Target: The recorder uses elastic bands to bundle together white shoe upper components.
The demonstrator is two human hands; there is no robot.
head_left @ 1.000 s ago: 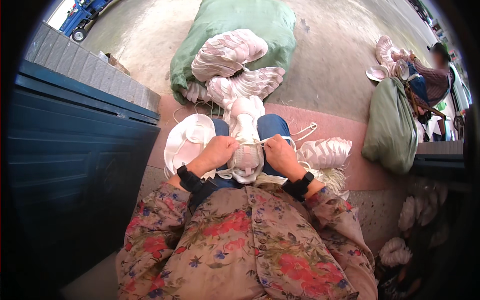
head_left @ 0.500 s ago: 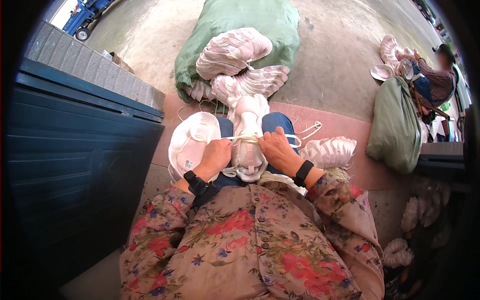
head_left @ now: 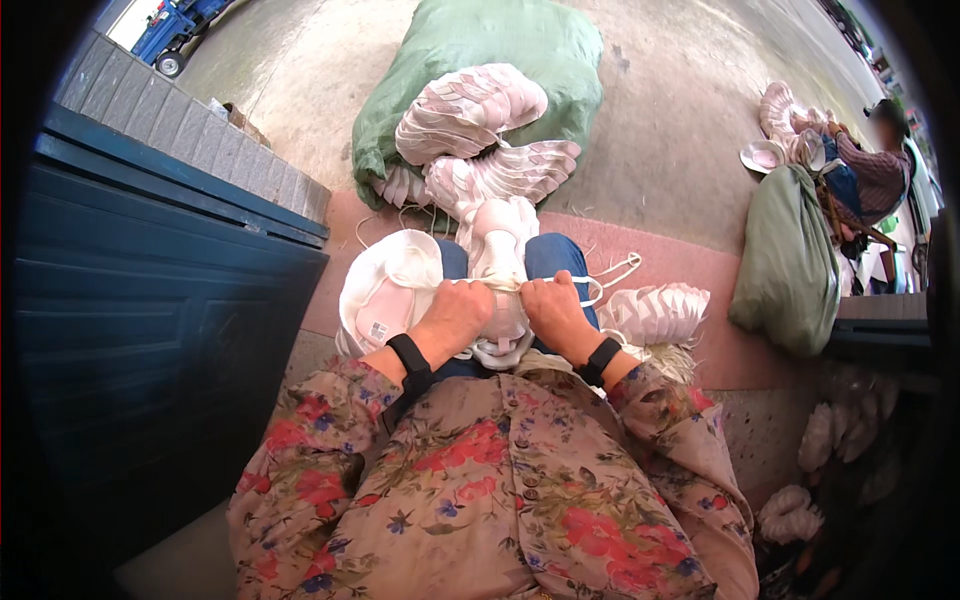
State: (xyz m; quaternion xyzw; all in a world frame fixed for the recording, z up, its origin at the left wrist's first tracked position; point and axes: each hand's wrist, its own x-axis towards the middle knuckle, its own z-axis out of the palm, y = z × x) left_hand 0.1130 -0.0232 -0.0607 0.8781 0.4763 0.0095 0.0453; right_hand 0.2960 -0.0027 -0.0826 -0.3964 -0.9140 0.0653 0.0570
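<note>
Across the shoe upper (head_left: pixel 506 325), cream lace (head_left: pixel 506 283) is pinched in the closed grips of left hand (head_left: pixel 455 317) and right hand (head_left: pixel 557 314).

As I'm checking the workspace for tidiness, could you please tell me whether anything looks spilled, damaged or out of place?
Nothing looks spilled or clearly damaged. A pale lace does loop loosely beyond the right hand, which looks untidy beside the neatly nested white shoe pieces.
</note>
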